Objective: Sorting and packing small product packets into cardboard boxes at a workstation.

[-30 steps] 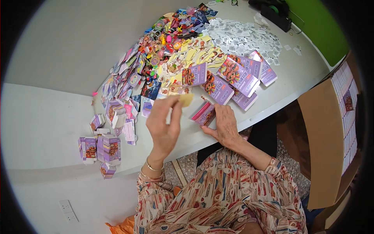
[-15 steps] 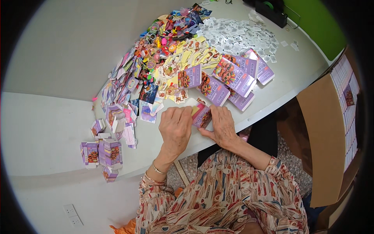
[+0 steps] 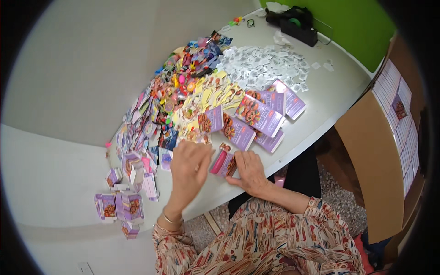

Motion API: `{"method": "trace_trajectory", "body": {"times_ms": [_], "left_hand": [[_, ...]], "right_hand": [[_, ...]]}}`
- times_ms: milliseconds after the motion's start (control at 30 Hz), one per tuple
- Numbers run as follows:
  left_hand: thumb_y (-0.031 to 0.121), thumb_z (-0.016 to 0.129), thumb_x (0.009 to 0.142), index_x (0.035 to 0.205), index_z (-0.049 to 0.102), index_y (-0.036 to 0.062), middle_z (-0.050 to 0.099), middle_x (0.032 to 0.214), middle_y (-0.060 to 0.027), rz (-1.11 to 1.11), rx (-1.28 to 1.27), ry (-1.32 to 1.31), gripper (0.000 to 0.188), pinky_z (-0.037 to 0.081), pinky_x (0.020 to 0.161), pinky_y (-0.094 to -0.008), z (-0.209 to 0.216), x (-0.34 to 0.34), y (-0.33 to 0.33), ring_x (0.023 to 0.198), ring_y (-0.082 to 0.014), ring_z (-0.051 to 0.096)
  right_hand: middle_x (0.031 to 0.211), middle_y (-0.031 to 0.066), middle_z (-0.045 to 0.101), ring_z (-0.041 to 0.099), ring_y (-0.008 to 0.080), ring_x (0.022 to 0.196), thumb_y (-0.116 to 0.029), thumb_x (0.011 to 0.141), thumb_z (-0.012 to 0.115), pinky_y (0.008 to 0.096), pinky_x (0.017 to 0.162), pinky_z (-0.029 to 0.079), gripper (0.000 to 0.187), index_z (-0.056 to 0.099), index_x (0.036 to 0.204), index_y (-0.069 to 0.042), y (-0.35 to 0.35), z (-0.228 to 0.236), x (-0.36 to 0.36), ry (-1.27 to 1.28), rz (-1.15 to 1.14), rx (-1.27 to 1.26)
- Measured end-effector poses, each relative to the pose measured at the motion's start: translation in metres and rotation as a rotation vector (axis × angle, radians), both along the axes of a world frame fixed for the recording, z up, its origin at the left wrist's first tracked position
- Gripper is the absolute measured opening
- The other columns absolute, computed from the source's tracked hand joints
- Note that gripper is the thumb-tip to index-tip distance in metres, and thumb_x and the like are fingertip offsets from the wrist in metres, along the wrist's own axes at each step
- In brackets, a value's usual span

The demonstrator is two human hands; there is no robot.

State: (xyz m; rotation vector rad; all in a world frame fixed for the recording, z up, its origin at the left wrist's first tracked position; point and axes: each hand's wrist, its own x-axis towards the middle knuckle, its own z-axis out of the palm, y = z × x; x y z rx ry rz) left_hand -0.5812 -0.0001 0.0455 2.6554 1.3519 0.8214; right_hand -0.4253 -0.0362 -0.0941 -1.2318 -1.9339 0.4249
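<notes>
I note left hand (image 3: 187, 170) lifted off purple-and-pink rectangular cardboard box (image 3: 224, 164); right hand (image 3: 252, 175) alone steadies it, fingers pinching; left fingers: can't tell.

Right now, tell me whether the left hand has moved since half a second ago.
Yes: the left hand has moved left, away from the open box, judged against the loose purple card.

Cream-and-red patterned blouse (image 3: 270, 233), slim shiny bangle (image 3: 171, 221)
</notes>
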Motion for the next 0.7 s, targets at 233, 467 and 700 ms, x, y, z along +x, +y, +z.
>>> {"method": "trace_trajectory", "body": {"times_ms": [233,467,700], "left_hand": [[0.017,0.071,0.081,0.1,0.069,0.0027,0.068,0.099,-0.0142,-0.111,-0.085,-0.068,0.024,0.047,0.083,-0.0356,-0.017,0.054,0.171,0.092,-0.0278,0.063],[0.027,0.076,0.07,0.123,0.056,0.0036,0.059,0.118,-0.0223,-0.074,-0.255,0.362,0.061,0.043,0.096,-0.0417,-0.085,0.077,0.269,0.11,-0.039,0.053],[0.024,0.073,0.071,0.094,0.071,0.0074,0.061,0.092,-0.022,-0.107,-0.218,0.208,0.028,0.049,0.078,-0.0443,-0.093,0.079,0.289,0.091,-0.0377,0.061]], "right_hand": [[0.091,0.0135,0.045,0.045,0.0291,0.083,-0.036,0.06,0.08,0.0388,0.072,0.037,0.077,0.045,0.115,0.005,0.001,0.009,0.004,-0.022,-0.013,0.022],[0.09,0.0129,0.044,0.045,0.0276,0.083,-0.039,0.064,0.077,0.0369,0.073,0.038,0.074,0.045,0.112,0.006,0.0,0.007,0.004,-0.049,-0.012,0.011],[0.09,0.0127,0.044,0.045,0.0275,0.083,-0.039,0.064,0.077,0.0368,0.074,0.038,0.073,0.045,0.112,0.006,-0.002,0.008,0.005,-0.028,-0.002,0.004]]}}
